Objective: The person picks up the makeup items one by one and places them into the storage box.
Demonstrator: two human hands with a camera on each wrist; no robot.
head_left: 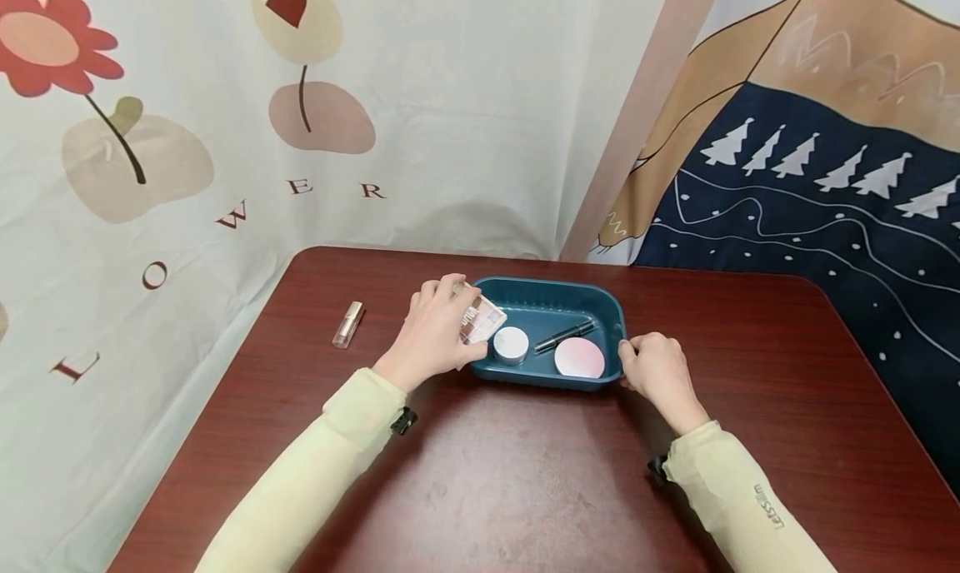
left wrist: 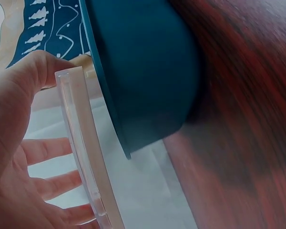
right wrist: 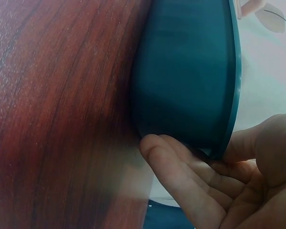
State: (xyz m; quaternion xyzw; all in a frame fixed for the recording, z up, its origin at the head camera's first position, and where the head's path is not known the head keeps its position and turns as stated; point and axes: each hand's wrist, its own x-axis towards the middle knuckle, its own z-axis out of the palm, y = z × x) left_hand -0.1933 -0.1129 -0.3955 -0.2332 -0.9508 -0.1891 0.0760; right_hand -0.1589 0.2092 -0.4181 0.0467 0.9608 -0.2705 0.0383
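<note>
My left hand (head_left: pixel 438 327) pinches a flat eyeshadow palette (head_left: pixel 483 319) between thumb and fingers, tilted over the left end of a teal plastic basket (head_left: pixel 551 382). In the left wrist view the palette (left wrist: pixel 88 143) appears edge-on, beside the basket's outer wall (left wrist: pixel 143 71). My right hand (head_left: pixel 660 369) holds the basket's right end, thumb at the rim and fingers against the outside wall (right wrist: pixel 186 71). Inside the basket lie a round white jar (head_left: pixel 511 346), a slim black pen-like cosmetic (head_left: pixel 564 337) and a round pink compact (head_left: pixel 580 358).
A lipstick tube (head_left: pixel 348 325) with a pale gold cap lies on the dark red wooden table (head_left: pixel 525 473), left of my left hand. Printed curtains (head_left: pixel 465 123) hang behind the table's back edge.
</note>
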